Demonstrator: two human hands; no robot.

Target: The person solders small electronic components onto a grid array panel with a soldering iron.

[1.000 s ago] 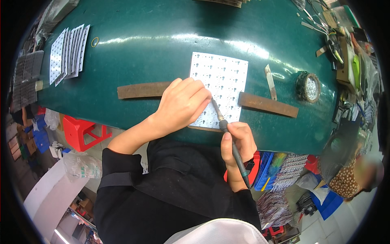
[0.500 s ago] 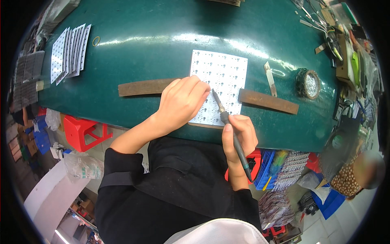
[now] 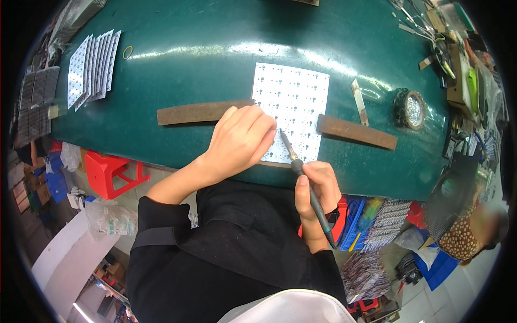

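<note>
Green bench (image 3: 188,75) wide past board (image 3: 300,91) nr edge (image 3: 385,194); R hand (image 3: 321,185) closed round soldering iron (image 3: 320,215), L hand (image 3: 238,137) curled, hold unclear.

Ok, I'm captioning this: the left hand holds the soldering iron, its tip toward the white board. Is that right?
Wrong hand: the head view shows the right hand holding the soldering iron, its tip toward the white board.

The green table (image 3: 188,75) bears a white board (image 3: 294,99), two brown bars (image 3: 358,132), apparently a tape roll (image 3: 412,110).
</note>
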